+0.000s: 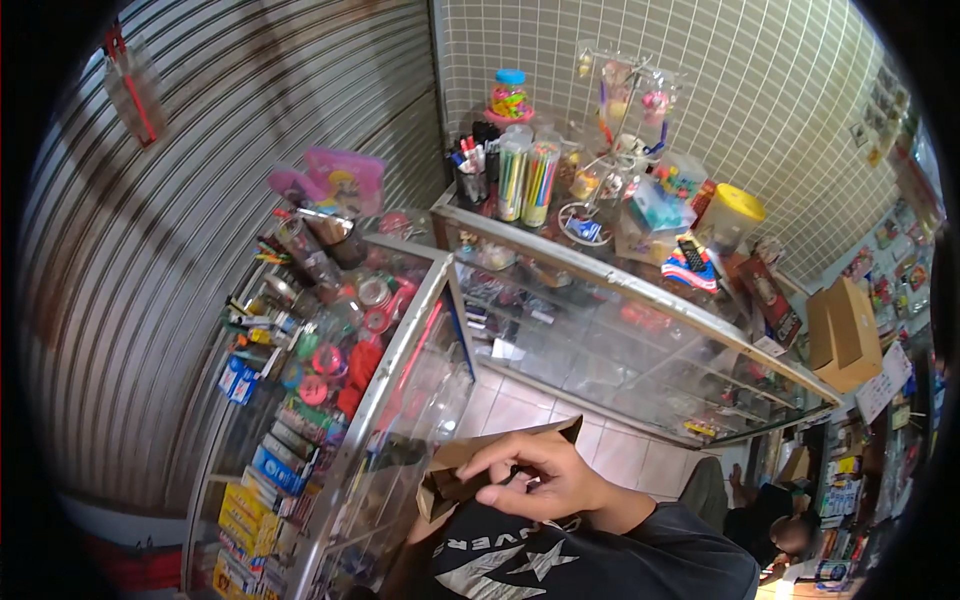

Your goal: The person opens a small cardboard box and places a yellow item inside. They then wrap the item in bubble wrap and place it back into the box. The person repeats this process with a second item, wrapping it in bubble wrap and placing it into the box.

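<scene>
**Right hand hovering at the mouth of an open cardboard box**

The brown cardboard box (450, 482) is sitting in front of the person's dark shirt (520, 560), just right of the left glass desk (388, 385). Its open mouth is facing upward; its long edge is running slantwise from lower left to upper right, with the far end pointing toward the tiled floor (620, 458). The right hand (535, 478) is reaching leftward over the opening, its fingers half curled and thumb and forefinger parted. A small dark object (514, 474) is showing among those fingers; I cannot tell whether they are gripping it. The left hand (421, 528) is showing only as a sliver of skin below the box, so its grip is unclear.
</scene>
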Available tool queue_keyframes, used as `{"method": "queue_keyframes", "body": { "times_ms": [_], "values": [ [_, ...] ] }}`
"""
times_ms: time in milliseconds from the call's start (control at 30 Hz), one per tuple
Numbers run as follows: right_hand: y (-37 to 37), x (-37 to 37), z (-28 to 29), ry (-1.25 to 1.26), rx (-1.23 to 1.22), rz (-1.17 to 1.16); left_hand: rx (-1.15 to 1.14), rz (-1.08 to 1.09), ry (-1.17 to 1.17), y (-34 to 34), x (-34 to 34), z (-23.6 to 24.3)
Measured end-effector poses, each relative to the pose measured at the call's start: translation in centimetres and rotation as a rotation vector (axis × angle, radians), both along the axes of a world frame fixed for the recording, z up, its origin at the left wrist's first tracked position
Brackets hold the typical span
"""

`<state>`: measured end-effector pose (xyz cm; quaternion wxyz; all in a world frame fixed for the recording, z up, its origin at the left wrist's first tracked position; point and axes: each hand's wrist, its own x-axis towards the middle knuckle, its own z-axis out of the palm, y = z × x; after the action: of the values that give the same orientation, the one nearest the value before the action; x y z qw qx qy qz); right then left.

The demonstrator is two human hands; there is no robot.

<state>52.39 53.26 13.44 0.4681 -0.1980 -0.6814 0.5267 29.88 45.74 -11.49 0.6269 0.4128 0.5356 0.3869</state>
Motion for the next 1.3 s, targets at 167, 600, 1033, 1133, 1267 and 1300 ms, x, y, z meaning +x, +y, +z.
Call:
{"method": "queue_keyframes", "body": {
  "times_ms": [167, 600, 1033, 1133, 1267, 1300],
  "values": [
    [7.3, 0.3, 2.3, -0.183, 0.195, -0.206, 0.21, -0.071, -0.026, 11.1, 1.8, 1.7],
    [24.8, -9.2, 7.3, -0.071, 0.41, -0.143, 0.539, 0.376, 0.553, 18.7, -2.5, 5.5],
    [38.8, -16.9, 4.9, -0.075, 0.72, -0.03, 0.428, 0.609, 0.935, 25.1, -10.6, 3.5],
    [39.8, -13.7, -0.8, 0.187, 0.467, -0.208, 0.397, 0.717, 0.882, 25.3, -8.4, 5.4],
    [40.8, -11.2, -11.5, 0.075, 0.04, -0.218, 0.379, 0.843, 1.078, 25.1, -6.0, 6.2],
    [40.7, -10.9, -13.0, -0.029, 0.08, -0.201, 0.384, 0.823, 1.162, 25.2, -5.7, 6.3]
  ]
}}
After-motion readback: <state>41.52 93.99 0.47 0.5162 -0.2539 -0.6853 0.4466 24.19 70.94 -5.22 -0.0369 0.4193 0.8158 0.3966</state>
